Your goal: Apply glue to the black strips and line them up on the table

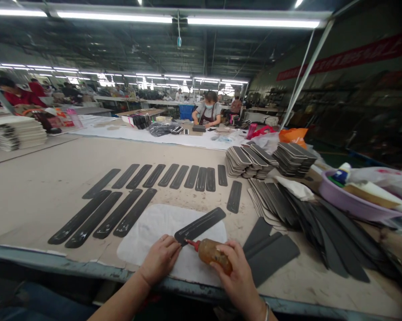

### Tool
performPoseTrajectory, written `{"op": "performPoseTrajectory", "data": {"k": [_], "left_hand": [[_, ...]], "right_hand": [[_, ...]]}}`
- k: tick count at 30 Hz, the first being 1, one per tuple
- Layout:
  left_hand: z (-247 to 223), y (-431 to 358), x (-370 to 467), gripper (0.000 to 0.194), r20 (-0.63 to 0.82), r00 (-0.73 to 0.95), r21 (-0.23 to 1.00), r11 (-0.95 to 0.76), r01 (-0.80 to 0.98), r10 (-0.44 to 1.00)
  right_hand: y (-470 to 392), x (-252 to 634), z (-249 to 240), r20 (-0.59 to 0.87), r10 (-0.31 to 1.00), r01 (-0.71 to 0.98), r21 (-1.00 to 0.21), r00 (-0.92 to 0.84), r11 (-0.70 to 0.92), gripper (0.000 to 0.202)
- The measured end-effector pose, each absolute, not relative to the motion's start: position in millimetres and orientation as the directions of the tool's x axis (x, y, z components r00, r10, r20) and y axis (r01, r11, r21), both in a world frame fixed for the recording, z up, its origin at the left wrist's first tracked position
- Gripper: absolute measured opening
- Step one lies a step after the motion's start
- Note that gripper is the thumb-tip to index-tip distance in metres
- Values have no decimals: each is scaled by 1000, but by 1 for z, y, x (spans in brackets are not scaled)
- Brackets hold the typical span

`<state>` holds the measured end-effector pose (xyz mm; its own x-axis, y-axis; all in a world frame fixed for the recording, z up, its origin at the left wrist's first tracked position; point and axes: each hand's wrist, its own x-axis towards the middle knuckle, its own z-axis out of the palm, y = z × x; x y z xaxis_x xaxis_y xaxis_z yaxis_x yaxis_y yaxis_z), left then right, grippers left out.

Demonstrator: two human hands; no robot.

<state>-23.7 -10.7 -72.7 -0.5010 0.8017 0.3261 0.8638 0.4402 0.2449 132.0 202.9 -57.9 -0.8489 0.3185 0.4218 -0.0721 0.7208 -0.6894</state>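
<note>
My right hand (pixel 233 267) is wrapped round an amber glue bottle (pixel 214 255), tipped so that its red nozzle sits at the near end of a black strip (pixel 201 225). Wet lines of glue shine along this strip, which lies slantwise on a white sheet (pixel 143 236). My left hand (pixel 163 256) has its fingers pressed together at the strip's near left end. Left of the sheet, several long black strips (pixel 87 218) shine with glue. Behind them runs a row of shorter black strips (pixel 169 175), many with glossy outlines.
At the right stand stacks of dark pieces (pixel 250 160), fanned black pieces (pixel 314 223) and a purple basin (pixel 354 203). Loose black pieces (pixel 271 256) lie right of my right hand. A pale stack (pixel 16 132) is at the far left. Across the table a person (pixel 207 111) works.
</note>
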Motion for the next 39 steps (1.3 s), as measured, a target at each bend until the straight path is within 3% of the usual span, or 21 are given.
{"op": "performPoseTrajectory", "data": {"k": [4, 15, 28, 39], "left_hand": [[-72, -11, -24, 18, 310, -503, 252, 440, 862, 807], [-77, -11, -26, 18, 340, -492, 286, 410, 866, 801], [-78, -6, -30, 16, 399, -461, 271, 379, 885, 793], [-75, -6, -26, 17, 360, -464, 253, 394, 884, 809]], "right_hand": [[208, 132, -57, 386, 313, -46, -689, -868, 723, 28], [295, 121, -65, 475, 539, 192, -599, -696, 777, 30], [292, 110, -66, 424, 608, 257, -637, -671, 727, 29], [247, 130, -61, 433, 552, 148, -677, -712, 721, 29]]}}
